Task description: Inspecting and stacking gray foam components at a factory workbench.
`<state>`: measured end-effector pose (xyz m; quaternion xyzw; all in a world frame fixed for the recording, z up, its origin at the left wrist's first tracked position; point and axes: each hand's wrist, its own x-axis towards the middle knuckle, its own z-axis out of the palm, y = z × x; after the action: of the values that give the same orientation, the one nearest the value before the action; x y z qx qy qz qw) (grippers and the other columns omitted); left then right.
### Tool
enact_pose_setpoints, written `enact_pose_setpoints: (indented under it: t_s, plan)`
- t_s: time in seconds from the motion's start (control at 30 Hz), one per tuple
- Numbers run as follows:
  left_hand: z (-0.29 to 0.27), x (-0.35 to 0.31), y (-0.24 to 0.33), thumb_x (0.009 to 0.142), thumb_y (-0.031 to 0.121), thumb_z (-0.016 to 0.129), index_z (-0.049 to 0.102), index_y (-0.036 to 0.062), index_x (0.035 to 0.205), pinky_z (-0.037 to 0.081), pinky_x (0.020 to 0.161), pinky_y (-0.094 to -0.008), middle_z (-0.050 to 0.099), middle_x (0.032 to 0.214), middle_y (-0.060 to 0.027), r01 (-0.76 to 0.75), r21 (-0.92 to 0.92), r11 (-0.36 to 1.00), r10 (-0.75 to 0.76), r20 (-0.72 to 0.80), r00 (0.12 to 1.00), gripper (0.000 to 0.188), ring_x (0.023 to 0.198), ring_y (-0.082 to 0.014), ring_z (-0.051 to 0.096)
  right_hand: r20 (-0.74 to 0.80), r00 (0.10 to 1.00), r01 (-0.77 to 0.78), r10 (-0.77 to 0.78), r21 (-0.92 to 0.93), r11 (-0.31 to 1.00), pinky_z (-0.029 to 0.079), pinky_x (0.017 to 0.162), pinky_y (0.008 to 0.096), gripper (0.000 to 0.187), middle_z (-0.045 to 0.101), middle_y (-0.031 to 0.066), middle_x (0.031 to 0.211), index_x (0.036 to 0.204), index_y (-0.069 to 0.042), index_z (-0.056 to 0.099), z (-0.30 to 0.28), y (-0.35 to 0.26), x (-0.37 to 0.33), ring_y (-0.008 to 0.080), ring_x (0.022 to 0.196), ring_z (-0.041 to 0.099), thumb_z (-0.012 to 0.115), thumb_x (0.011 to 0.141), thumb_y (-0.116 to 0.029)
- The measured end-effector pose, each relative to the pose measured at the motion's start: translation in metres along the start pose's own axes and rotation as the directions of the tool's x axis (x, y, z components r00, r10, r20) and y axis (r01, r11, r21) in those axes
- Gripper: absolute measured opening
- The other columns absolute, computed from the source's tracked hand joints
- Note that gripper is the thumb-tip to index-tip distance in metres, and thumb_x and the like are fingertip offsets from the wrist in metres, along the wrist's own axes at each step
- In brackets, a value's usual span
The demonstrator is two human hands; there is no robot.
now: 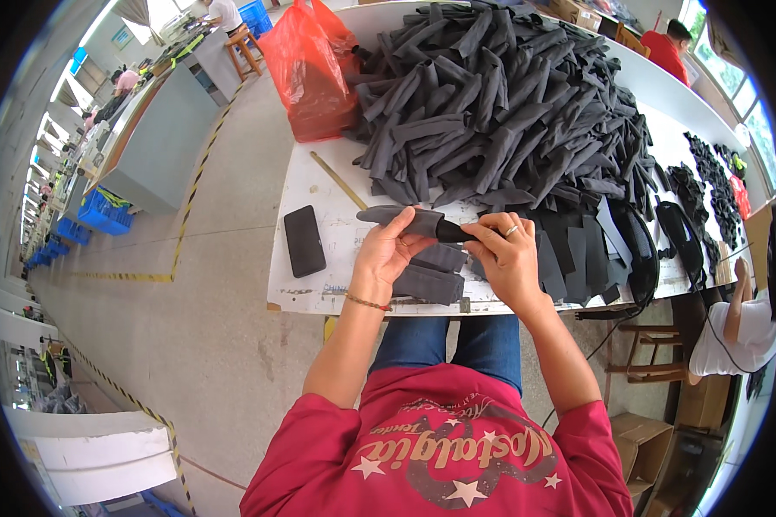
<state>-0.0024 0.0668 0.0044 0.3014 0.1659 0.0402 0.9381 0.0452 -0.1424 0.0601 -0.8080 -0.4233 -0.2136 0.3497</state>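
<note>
My left hand (386, 257) is closed around a dark grey fabric sleeve (421, 222), thumb on its near side. The sleeve lies sideways above the table, its flattened end sticking out to the left. At its right end, a black strip (451, 232) comes out of the opening, and my right hand (510, 260) pinches it between thumb and fingers. Just below my hands, several similar grey fabric pieces (428, 283) lie flat at the table's front edge. Beyond them rises a big heap of dark grey fabric sleeves (491, 103). How far the strip reaches inside is hidden.
On the white table (278, 289) lie a black phone (304, 241) and a brass-coloured strip (337, 180). A red plastic bag (310, 82) stands at the far left corner. Flat dark panels (575, 258) and black curved pieces (636, 258) lie right. A co-worker (737, 332) sits far right.
</note>
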Motion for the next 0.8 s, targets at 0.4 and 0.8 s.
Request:
enact_pose_setpoints:
  t_s: [0.4, 0.8]
  plan:
    - [0.007, -0.006, -0.001, 0.091, 0.017, 0.065, 0.062, -0.0032, 0.103, 0.059, 0.079, -0.0486, 0.068, 0.099, -0.0174, 0.018, 0.061, 0.998, -0.021, 0.046, 0.999, 0.024, 0.089, -0.0290, 0.069, -0.005, 0.972, 0.225, -0.236, -0.273, 0.935, 0.040, 0.079, 0.0359, 0.031, 0.058, -0.0019, 0.092, 0.096, -0.011, 0.068, 0.001, 0.001, 0.002, 0.0177, 0.083, 0.055, 0.071, 0.066, -0.009]
    - [0.000, -0.003, 0.006, 0.091, 0.020, 0.065, 0.064, -0.0040, 0.102, 0.060, 0.078, -0.0482, 0.068, 0.096, -0.0161, 0.117, 0.108, 0.987, -0.121, 0.029, 0.992, 0.027, 0.087, -0.0274, 0.070, 0.044, 0.949, 0.316, -0.313, -0.171, 0.933, 0.040, 0.079, 0.0351, 0.030, 0.059, -0.0012, 0.092, 0.096, -0.010, 0.068, -0.008, 0.003, 0.010, 0.0183, 0.083, 0.056, 0.072, 0.066, -0.009]
